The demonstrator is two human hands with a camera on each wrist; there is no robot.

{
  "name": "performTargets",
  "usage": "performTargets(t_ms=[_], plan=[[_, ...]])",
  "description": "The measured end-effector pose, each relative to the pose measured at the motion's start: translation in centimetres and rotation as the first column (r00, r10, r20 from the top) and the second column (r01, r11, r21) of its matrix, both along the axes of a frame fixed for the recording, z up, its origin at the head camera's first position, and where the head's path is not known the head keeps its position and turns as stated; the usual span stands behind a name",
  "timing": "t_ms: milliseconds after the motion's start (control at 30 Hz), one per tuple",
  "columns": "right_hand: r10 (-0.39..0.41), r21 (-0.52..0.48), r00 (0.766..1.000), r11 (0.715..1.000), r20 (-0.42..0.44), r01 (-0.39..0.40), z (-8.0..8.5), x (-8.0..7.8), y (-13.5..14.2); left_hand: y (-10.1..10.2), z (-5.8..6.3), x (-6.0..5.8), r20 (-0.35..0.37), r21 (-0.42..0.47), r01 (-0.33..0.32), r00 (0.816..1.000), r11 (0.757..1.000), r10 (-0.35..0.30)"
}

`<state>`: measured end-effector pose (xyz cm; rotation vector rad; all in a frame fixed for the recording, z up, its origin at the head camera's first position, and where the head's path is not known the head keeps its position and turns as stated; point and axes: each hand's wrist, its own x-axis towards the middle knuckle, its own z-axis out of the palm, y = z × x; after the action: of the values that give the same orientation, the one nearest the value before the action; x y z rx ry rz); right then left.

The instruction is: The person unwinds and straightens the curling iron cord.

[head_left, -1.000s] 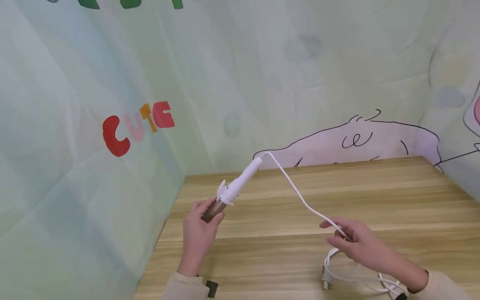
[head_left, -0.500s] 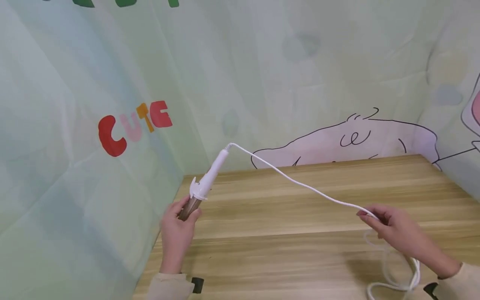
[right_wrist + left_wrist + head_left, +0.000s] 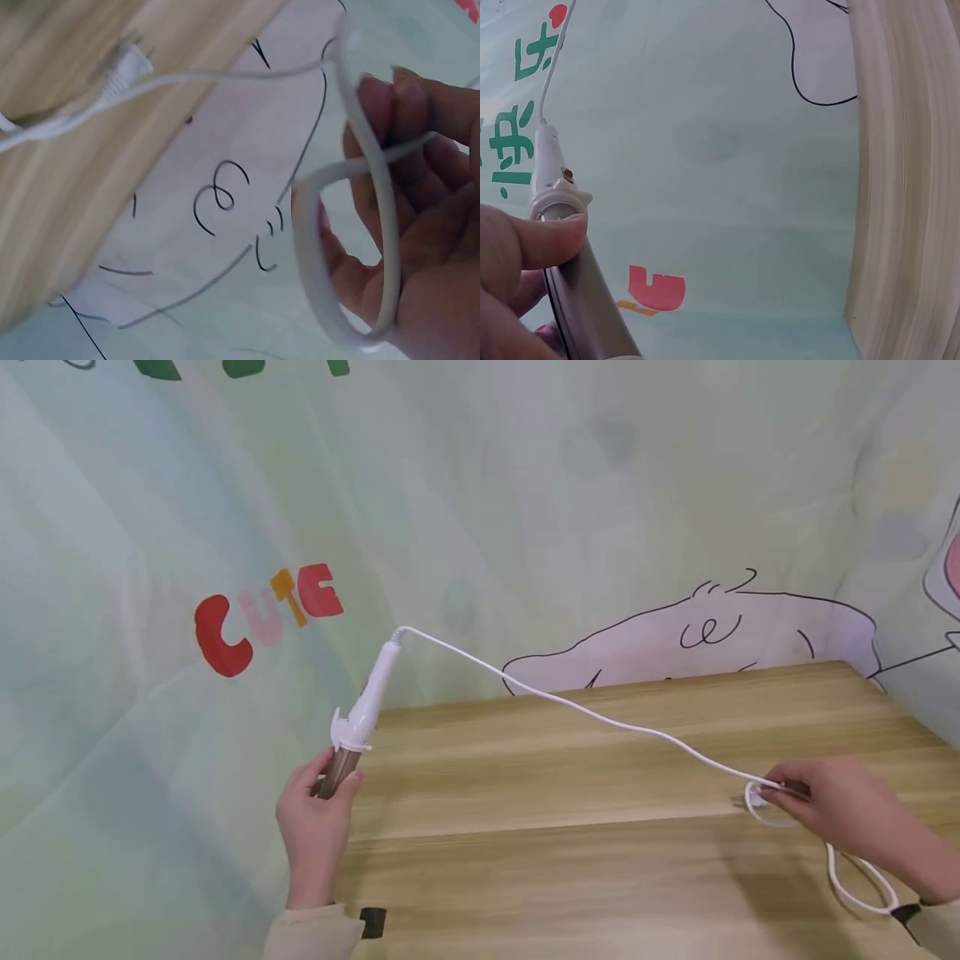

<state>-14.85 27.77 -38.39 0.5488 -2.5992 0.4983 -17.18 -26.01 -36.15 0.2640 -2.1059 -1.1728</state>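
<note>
My left hand grips a curling iron by its brownish-grey barrel, with the white handle and its clamp lever pointing up and away. In the left wrist view the thumb lies along the barrel just below the handle. From the handle's end a white cord runs across to the right. My right hand pinches this cord over the right side of the table. A loop of cord hangs by the fingers in the right wrist view. The two-prong plug dangles near the right fingertips.
A wood-grain table lies below both hands. Printed fabric stands along its back and left sides, with coloured letters on the left. More slack cord hangs below the right wrist.
The curling iron has moved left and tilted more upright in my left hand. My right hand has moved right with the cord, stretching it longer between the hands; the plug has risen.
</note>
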Motion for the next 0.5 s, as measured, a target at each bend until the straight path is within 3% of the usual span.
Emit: performTargets(t_ms=[167,300,400,500], plan=[[0.053,0.019,0.994,0.998,0.098,-0.055,0.6,0.3,1.3,-0.8,0.3,0.4,0.009,-0.012,-0.031,0.999,0.999,0.031],[0.077,-0.156,0.977,0.987,0.200,-0.046,1.2,0.6,2.6,-1.1,0.7,0.3,0.006,-0.007,-0.048,0.999,0.999,0.048],[0.053,-0.321,0.962,0.946,0.266,0.037,1.8,0.9,3.5,-1.3,1.2,0.2,0.023,-0.001,-0.062,0.998,0.998,0.062],[0.075,-0.488,0.961,0.870,0.266,0.067,2.1,0.8,4.7,-1.7,1.7,-0.1,0.038,0.011,-0.078,0.996,0.997,0.078]])
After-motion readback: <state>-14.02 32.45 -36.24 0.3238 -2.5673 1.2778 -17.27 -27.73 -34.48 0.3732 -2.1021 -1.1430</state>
